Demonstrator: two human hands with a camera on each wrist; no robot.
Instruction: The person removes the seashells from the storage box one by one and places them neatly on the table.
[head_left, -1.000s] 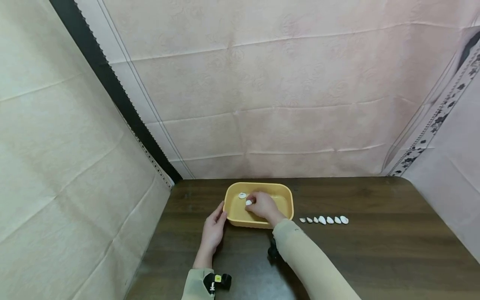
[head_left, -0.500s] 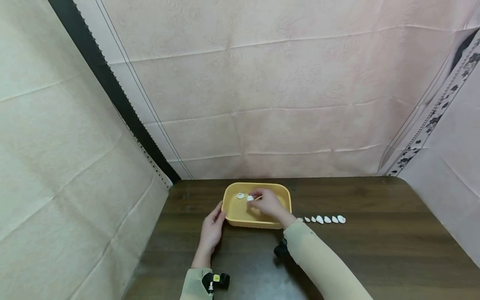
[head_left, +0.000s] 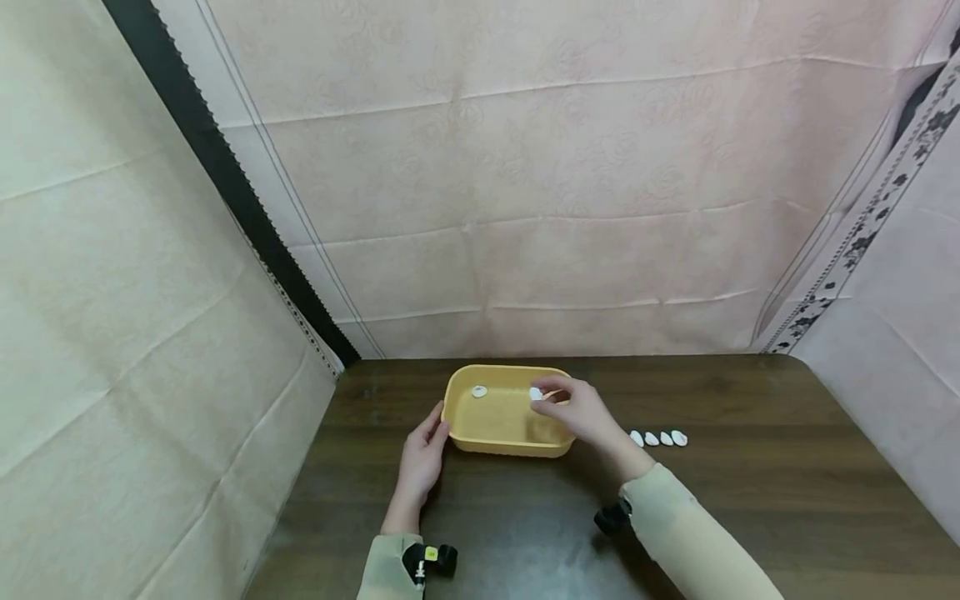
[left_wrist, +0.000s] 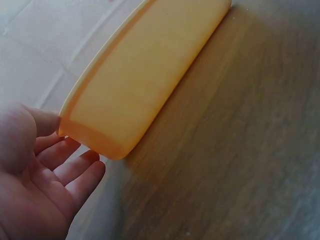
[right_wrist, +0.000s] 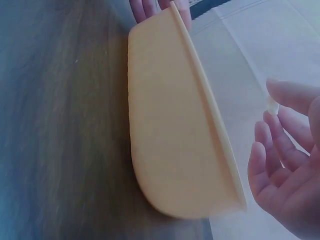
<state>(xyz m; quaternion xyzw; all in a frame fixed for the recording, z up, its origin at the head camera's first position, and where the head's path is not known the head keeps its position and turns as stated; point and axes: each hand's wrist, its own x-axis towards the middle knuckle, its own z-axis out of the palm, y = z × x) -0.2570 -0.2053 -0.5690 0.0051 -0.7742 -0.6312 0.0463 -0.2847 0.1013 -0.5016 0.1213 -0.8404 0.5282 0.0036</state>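
A yellow plastic tray stands on the dark wooden table. The left hand grips its left end; in the left wrist view the thumb lies at the rim and the fingers bend against the outer wall. Above the tray's right end, the right hand pinches a small white shell-like piece between thumb and fingertips. Another white oval piece lies inside the tray near its far left corner. Right of the tray, a row of similar white pieces lies on the table, its left end hidden by the right forearm.
The wooden table extends to the right and toward the person. Pale cloth hangs behind it and on both sides. Each wrist carries a black camera, such as the one on the left wrist.
The right hand has lifted and moved right across the tray, carrying the white piece from beside the other one. The left hand stays at the tray's left end.
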